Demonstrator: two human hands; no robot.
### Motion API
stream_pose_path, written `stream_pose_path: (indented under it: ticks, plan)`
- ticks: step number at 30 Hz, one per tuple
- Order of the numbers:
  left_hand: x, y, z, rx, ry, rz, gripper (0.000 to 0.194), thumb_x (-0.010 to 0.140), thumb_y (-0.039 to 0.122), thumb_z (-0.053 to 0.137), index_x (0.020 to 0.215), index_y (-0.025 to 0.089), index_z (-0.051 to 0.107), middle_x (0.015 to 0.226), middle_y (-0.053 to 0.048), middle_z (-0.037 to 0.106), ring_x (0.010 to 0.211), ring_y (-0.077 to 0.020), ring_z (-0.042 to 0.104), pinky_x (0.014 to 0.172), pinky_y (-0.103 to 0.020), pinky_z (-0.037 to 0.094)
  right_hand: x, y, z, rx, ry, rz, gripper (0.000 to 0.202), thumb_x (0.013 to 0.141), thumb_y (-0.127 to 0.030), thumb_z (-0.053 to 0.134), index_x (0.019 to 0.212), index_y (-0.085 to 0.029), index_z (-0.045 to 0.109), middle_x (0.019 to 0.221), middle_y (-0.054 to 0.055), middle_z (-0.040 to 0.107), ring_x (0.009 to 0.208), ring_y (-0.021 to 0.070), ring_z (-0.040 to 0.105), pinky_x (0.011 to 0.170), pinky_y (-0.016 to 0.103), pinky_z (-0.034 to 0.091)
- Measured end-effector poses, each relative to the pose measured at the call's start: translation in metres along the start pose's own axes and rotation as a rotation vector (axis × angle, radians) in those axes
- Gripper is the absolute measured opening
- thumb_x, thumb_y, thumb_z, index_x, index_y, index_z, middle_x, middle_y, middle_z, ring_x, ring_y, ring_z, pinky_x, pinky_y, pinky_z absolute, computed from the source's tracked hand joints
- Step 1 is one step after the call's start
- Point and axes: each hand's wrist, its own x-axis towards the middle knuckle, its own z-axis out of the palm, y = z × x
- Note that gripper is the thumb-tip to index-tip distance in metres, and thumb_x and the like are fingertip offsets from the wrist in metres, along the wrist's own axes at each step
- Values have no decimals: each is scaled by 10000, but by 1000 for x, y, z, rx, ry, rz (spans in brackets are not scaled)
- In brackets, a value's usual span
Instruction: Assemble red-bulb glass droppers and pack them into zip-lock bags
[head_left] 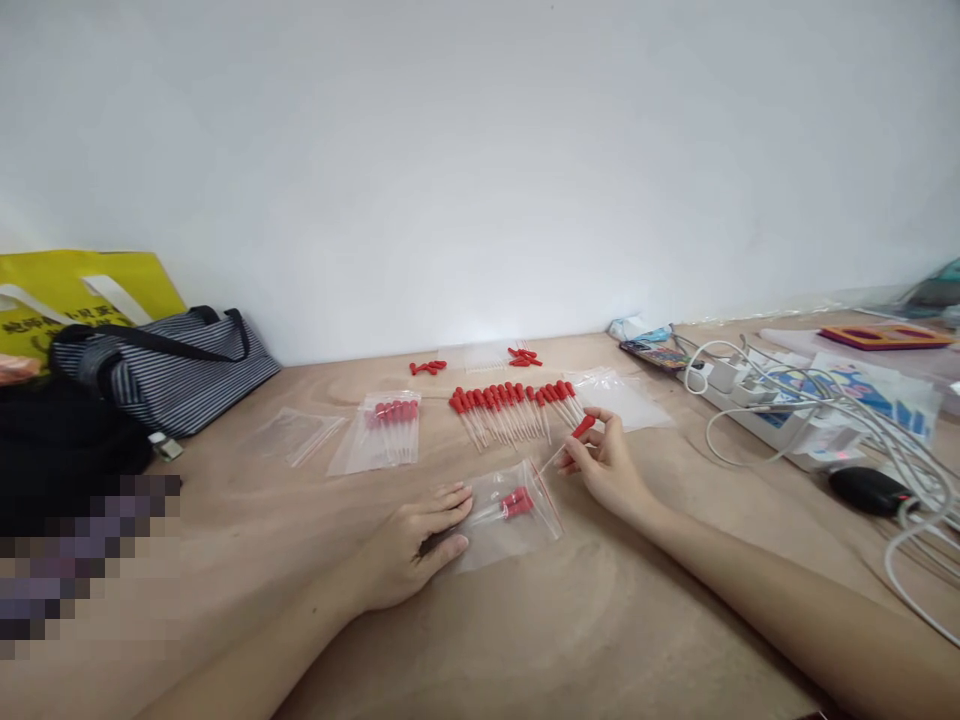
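My right hand [604,465] pinches a dropper by its red rubber bulb [583,426]. The dropper's thin clear tube points down and left, its tip by the zip edge of a clear zip-lock bag [487,545]. Inside that bag lie a few droppers with red bulbs [516,502]. At the bag's left end, my left hand [431,540] holds it against the table, thumb below and fingers above. Just beyond, a row of loose droppers [510,400] lies side by side, bulbs facing the wall. Another zip-lock bag [364,455] with several droppers lies to the left.
Loose red bulbs [427,368] and more bulbs [523,357] sit near the wall. Flat bags lie at left [292,435] and right [637,400]. A power strip [780,430] with tangled white cables and a black mouse [870,490] occupy the right. A striped bag [172,370] stands left.
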Motion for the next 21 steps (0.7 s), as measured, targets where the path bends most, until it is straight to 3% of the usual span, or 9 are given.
stream_pose_path:
  ticks: [6,8,11,13,16,21]
  plan:
    - [-1,-1,1,15,10,-6,435,834,334,452,1257,235,416,1292,-34,443,1195,-210,392,997,-396,332,-7,-1,11,151,-68,32,418,717,-455,540,949,-232,273,649,-59,537,542,105,572,556,264,499]
    - [-2,0,0,1,31,-9,462,826,326,468,1275,254,384,1291,-24,445,1180,-215,411,986,-397,345,-11,-2,11,139,-117,59,384,733,-473,510,933,-236,282,685,-57,550,473,82,546,475,227,475]
    - [-2,1,0,-10,37,-5,476,824,312,473,1285,272,362,1292,-15,446,1175,-217,417,976,-396,354,-15,-3,9,58,-205,86,331,761,-480,462,923,-244,294,770,-45,569,311,31,413,302,169,335]
    - [-2,1,0,-10,27,-3,474,828,310,465,1288,269,358,1294,-17,444,1180,-219,410,976,-401,352,-16,-3,6,-12,-259,85,303,761,-468,471,901,-238,330,807,-29,570,286,11,336,271,161,269]
    - [-2,2,0,-10,21,-3,469,833,313,456,1289,266,357,1300,-23,436,1182,-224,406,976,-408,349,-14,-1,3,-167,-309,53,273,720,-422,555,845,-207,442,752,-16,555,342,16,311,305,164,260]
    - [-2,1,1,-6,20,-12,462,831,316,457,1282,257,371,1296,-32,442,1180,-229,409,980,-408,342,-7,5,3,-329,-348,-76,235,615,-365,676,725,-179,586,770,1,548,498,52,392,441,185,339]
